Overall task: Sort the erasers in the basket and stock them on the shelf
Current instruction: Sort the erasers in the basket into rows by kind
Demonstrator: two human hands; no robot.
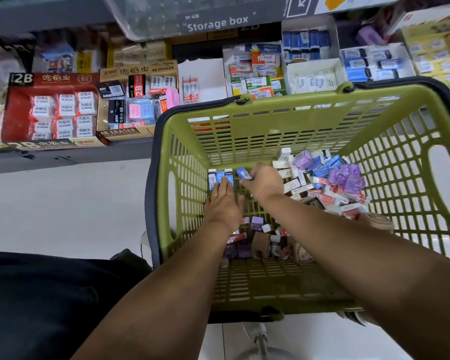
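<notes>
Lined up at nine o'clock on the floor of the green basket: a row of blue erasers, pressed under the straight, flat fingers of the left hand, nothing gripped. Just at three o'clock of that row, one more blue eraser, tilted, pinched at the fingertips of the right hand. Farther toward three o'clock, heaped near the basket's right wall, a mixed pile of white, red, blue and purple erasers. At six o'clock, beneath both wrists, a smaller scatter. Beyond the basket rim from ten to twelve o'clock, the shelf, with a red box, a brown box and white boxes of packed erasers. Both forearms stretched in from six o'clock, the right wrist bent leftward over the pile's edge.
</notes>
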